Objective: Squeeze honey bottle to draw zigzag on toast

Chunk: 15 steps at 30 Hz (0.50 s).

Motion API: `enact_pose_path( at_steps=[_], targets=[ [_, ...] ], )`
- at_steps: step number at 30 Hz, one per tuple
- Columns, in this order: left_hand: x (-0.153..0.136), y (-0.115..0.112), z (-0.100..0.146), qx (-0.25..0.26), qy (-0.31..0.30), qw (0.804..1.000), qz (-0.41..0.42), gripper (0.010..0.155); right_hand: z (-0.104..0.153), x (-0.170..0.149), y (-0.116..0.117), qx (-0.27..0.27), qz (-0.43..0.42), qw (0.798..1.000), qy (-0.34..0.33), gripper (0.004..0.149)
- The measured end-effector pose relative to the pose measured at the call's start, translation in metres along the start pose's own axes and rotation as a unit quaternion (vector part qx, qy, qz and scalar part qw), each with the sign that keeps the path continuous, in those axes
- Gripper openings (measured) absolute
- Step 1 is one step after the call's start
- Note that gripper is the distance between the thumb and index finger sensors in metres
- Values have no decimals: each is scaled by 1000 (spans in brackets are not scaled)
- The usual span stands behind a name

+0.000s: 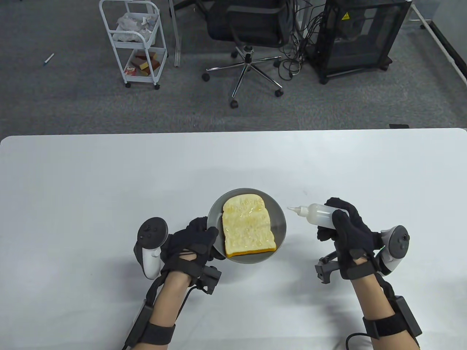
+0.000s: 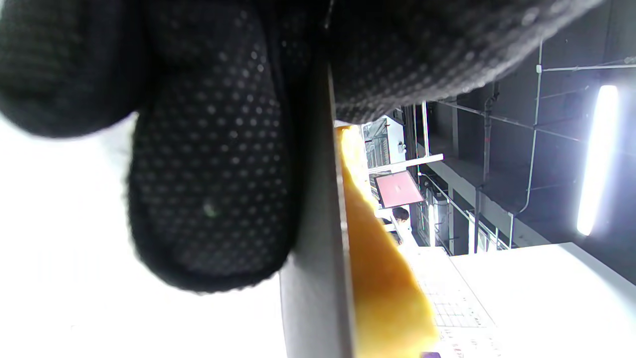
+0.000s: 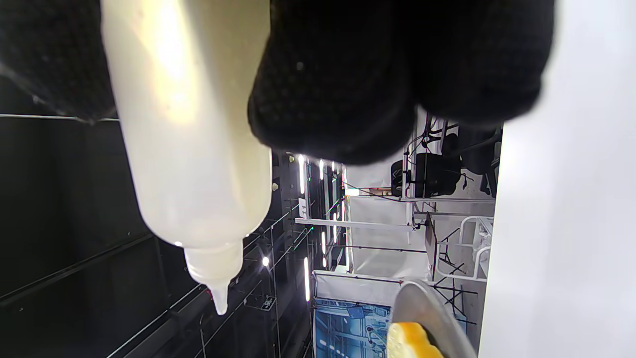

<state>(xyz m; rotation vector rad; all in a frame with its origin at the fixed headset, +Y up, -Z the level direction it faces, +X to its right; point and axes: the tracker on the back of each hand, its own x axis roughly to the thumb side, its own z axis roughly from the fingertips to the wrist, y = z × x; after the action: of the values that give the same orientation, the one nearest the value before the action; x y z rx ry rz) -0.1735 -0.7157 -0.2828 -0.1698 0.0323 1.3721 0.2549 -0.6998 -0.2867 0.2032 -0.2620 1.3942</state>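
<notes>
Nearest the camera, both forearms come in over the white table [image 1: 73,204]. The left hand [image 1: 191,240] grips the near-left rim of the grey plate [image 1: 279,218], and the left wrist view confirms it: gloved fingers [image 2: 213,189] under the rim, another part of the glove over the top, the plate's edge [image 2: 318,298] pinched between them. The white tracker [image 1: 149,244] sits just to the left of that hand.

Over on the right, the right hand [image 1: 346,233] is wrapped round the honey bottle [image 1: 317,214], holding it on its side with the nozzle pointing left toward the plate. The tip is off the plate, just beside its right rim, clear of the bread. In the right wrist view the fingers [image 3: 338,89] close round the pale bottle body [image 3: 189,139], and the plate's rim [image 3: 422,303] shows near the bottom edge with a corner of crust [image 3: 410,340].

On the plate lies the toast [image 1: 248,226], crust edge toward the person, rounded top away. Its face is glossy, with shiny lines of honey across the upper part.

Beyond the table, on the grey carpet: a white rolling cart [image 1: 135,43] at left, a black office chair [image 1: 251,40] in the middle, and a black cabinet [image 1: 359,36] with tangled cables at right.
</notes>
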Motion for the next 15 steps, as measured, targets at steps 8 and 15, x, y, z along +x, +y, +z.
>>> enact_pose_path(
  at_steps=[8,15],
  targets=[
    [-29,-8,-2,-19,1,1000,24,51,4,-2,10,3,53,999,-10,79],
    [-37,-18,-1,-24,4,999,32,51,5,-6,18,7,102,995,-14,78]
  ],
)
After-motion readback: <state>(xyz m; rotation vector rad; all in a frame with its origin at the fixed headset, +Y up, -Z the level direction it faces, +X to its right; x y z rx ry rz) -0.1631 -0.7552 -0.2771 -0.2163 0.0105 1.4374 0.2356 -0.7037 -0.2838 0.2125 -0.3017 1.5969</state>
